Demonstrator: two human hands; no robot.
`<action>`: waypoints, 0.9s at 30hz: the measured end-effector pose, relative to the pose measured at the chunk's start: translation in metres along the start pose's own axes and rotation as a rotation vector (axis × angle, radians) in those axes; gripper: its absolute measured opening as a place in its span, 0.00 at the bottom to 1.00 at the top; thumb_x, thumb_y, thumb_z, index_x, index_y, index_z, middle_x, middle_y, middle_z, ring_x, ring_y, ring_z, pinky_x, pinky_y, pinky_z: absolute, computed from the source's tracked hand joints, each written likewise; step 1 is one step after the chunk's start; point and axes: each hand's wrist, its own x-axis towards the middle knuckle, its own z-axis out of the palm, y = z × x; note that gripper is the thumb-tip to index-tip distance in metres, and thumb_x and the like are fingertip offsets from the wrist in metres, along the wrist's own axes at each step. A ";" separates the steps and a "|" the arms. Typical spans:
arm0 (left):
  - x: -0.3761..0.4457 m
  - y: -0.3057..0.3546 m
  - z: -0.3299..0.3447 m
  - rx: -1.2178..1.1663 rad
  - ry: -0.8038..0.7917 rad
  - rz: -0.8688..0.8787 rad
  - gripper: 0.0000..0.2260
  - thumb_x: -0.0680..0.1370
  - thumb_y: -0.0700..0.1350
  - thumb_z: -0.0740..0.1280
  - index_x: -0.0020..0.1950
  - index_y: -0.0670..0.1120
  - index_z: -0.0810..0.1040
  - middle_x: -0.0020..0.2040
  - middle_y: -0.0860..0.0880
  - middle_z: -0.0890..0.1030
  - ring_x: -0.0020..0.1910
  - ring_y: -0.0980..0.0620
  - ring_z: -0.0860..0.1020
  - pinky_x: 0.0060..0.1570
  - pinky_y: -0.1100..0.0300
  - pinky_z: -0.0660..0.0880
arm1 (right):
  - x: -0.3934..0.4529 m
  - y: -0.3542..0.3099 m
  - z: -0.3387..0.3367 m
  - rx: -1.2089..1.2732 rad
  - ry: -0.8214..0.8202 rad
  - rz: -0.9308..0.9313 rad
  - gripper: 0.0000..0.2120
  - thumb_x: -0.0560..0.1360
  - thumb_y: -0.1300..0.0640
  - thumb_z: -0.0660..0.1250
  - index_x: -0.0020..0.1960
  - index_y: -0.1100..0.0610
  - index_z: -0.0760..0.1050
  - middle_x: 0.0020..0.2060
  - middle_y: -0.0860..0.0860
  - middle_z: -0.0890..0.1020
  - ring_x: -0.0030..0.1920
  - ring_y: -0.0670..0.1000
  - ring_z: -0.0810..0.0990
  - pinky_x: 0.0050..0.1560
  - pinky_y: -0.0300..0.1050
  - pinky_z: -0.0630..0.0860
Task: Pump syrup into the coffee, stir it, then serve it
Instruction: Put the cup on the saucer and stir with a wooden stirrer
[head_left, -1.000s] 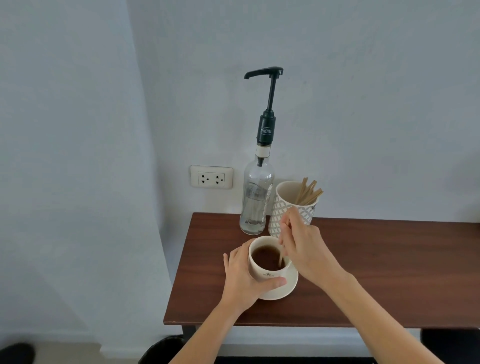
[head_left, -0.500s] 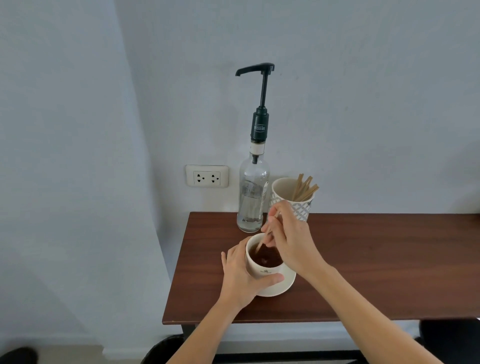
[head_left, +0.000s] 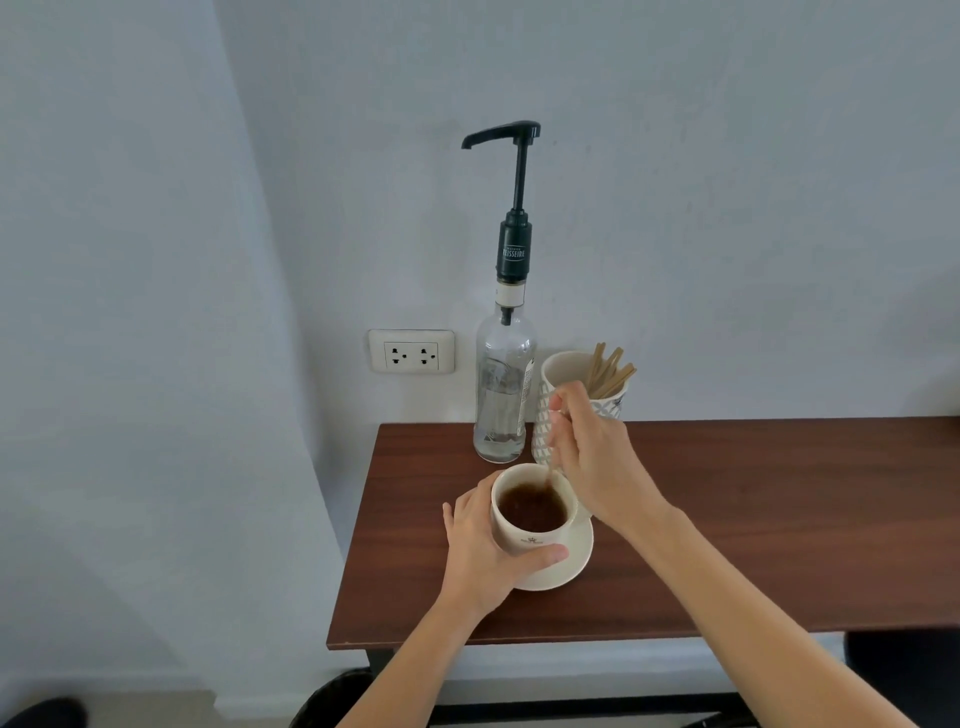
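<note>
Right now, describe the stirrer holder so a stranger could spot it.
On the dark wooden table, look at the back edge by the wall. Right of the clear pump bottle stands a white cup with a grey lattice pattern, the only container holding wooden sticks.

Dark reddish-brown table (head_left: 779, 519). Cream cup (head_left: 519, 535) of dark brown coffee (head_left: 532, 506) on a cream saucer (head_left: 574, 564). Clear bottle (head_left: 504, 395) with black pump (head_left: 514, 208). White holder (head_left: 550, 395), seemingly grey lattice-patterned, with tan stir sticks (head_left: 610, 371). White socket plate (head_left: 411, 351), pale blue-grey wall (head_left: 727, 208).
</note>
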 end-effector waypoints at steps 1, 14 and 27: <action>0.000 0.000 0.000 0.000 0.001 0.000 0.37 0.58 0.65 0.80 0.63 0.67 0.66 0.60 0.71 0.72 0.63 0.78 0.62 0.74 0.40 0.58 | -0.002 0.003 -0.004 -0.056 -0.018 -0.008 0.03 0.83 0.62 0.55 0.52 0.55 0.64 0.31 0.51 0.76 0.28 0.48 0.74 0.33 0.47 0.74; -0.001 0.001 0.000 -0.008 0.001 -0.018 0.39 0.58 0.64 0.80 0.66 0.63 0.69 0.61 0.69 0.73 0.63 0.78 0.62 0.74 0.40 0.59 | -0.009 0.005 -0.006 -0.100 0.046 -0.011 0.02 0.83 0.61 0.55 0.54 0.57 0.65 0.26 0.43 0.69 0.25 0.44 0.73 0.27 0.35 0.64; -0.001 0.003 -0.002 -0.007 0.005 -0.003 0.38 0.58 0.63 0.80 0.64 0.66 0.68 0.60 0.70 0.74 0.63 0.78 0.62 0.73 0.42 0.61 | -0.015 0.007 -0.007 -0.020 0.038 0.034 0.02 0.84 0.60 0.53 0.54 0.55 0.64 0.30 0.53 0.76 0.28 0.52 0.74 0.32 0.47 0.73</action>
